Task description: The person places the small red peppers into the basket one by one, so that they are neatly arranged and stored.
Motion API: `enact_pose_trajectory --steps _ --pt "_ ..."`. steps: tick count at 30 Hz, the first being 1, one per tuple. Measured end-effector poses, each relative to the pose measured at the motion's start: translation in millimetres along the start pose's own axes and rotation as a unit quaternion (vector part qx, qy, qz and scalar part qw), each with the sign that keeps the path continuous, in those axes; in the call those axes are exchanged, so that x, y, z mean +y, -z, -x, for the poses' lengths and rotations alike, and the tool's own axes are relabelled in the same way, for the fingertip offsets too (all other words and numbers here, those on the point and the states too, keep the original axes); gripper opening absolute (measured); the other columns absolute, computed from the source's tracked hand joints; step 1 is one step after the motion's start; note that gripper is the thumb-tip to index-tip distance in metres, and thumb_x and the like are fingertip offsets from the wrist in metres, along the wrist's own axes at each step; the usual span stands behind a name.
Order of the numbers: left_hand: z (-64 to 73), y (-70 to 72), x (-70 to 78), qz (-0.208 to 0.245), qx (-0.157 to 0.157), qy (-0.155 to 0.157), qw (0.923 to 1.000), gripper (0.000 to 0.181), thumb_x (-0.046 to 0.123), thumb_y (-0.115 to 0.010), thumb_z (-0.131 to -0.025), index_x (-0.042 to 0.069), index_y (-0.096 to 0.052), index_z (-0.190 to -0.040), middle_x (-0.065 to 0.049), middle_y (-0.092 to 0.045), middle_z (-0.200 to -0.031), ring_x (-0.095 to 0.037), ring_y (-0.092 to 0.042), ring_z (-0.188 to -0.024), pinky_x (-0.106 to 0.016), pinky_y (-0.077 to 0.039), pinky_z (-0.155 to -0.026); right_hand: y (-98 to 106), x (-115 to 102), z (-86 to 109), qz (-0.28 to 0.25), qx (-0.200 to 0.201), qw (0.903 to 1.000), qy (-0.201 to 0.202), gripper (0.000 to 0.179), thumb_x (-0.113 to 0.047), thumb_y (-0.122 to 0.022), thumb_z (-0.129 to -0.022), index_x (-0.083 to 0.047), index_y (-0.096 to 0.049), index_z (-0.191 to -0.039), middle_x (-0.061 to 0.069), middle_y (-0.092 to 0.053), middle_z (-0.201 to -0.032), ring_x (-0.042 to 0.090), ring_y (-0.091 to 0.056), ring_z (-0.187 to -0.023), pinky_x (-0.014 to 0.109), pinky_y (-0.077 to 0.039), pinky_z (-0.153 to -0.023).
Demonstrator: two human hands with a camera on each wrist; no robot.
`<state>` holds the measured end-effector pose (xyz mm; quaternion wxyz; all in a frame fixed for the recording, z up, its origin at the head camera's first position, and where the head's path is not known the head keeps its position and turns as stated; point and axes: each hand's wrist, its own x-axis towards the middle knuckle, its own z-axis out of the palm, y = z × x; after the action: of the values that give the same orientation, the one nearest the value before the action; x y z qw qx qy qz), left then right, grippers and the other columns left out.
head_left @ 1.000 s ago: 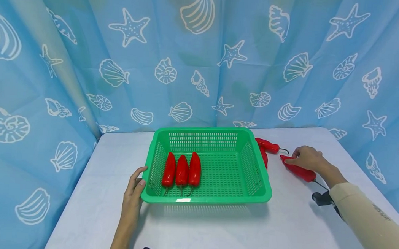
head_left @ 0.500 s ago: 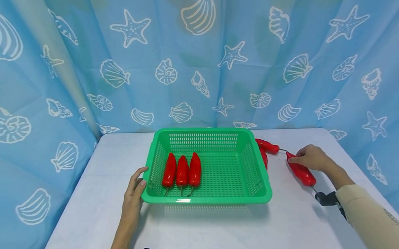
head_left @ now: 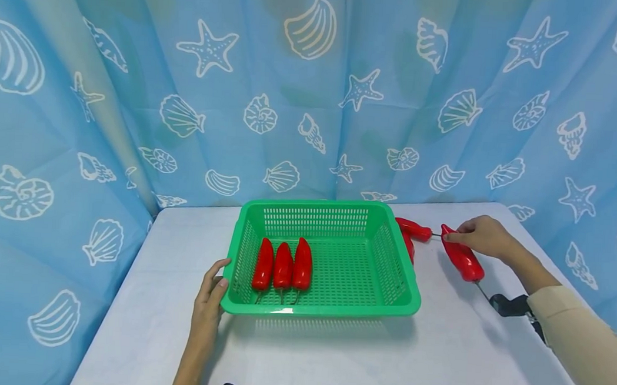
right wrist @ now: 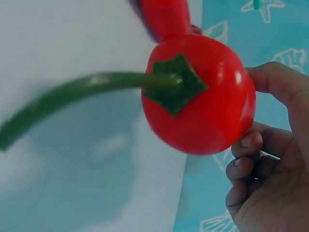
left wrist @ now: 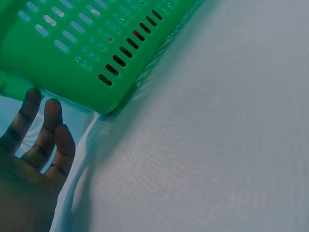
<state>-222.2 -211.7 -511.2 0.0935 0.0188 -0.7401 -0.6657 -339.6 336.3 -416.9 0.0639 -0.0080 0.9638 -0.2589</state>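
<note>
My right hand (head_left: 483,234) pinches a red chili pepper (head_left: 462,255) near its pointed tip. The pepper tilts with its thick end toward me, and its shadow falls on the table. In the right wrist view its round end and long curved green stem (right wrist: 96,79) fill the middle, with thumb and fingers at its side. At the left end of the green plastic basket (head_left: 322,313), my left hand (head_left: 207,304) touches the rim with loosely extended fingers. The left wrist view shows these fingers (left wrist: 52,113) below the basket's slotted wall. Three red chili peppers (head_left: 283,266) lie side by side in the basket.
Just right of the basket, more red chili peppers (head_left: 414,229) lie on the white table (head_left: 324,364), partly hidden by its wall. A blue curtain (head_left: 304,86) with white shell and starfish prints hangs behind and beside the table.
My right hand has lifted the chili pepper from the table and turned it more upright, its tip shifting slightly back and right. The left hand and basket stay in place.
</note>
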Motion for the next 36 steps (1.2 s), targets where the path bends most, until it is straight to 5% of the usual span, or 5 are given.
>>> enact_pose_trajectory --steps 36 --pt "-0.7 1.0 -0.3 0.010 -0.006 -0.003 0.9999 0.040 0.044 -0.047 -0.105 0.037 -0.048 -0.145 -0.008 -0.053 -0.118 -0.029 -0.059 -0.095 -0.031 -0.052 -0.077 8.2 -86.7 10.2 -0.040 0.012 0.9984 0.039 0.058 -0.040 -0.076 -0.088 0.007 -0.064 -0.118 0.017 -0.066 -0.102 0.036 -0.057 -0.095 0.034 -0.055 -0.069"
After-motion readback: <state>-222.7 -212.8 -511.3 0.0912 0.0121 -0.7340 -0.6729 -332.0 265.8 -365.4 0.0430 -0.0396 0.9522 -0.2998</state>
